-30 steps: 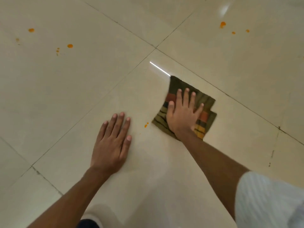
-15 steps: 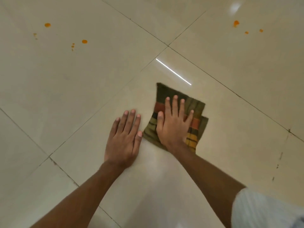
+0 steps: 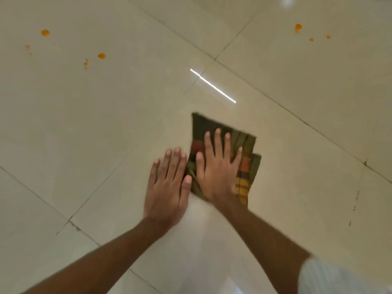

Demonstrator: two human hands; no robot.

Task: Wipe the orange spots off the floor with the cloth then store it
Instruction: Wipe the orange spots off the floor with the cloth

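Two flat, released grips: right hand (image 3: 218,172) hides blurred cloth (image 3: 200,125); left hand (image 3: 167,187) beside.

This is an indoor room, of what kind cannot be told, shown by a glossy cream tiled floor (image 3: 95,128) of large tiles with thin dark grout lines (image 3: 275,102) carrying a bright white strip-light reflection (image 3: 213,85).

The right hand (image 3: 218,175) has slid the cloth (image 3: 246,145) toward 9 o'clock, covering the small spot, and the cloth now meets the left hand (image 3: 167,187).
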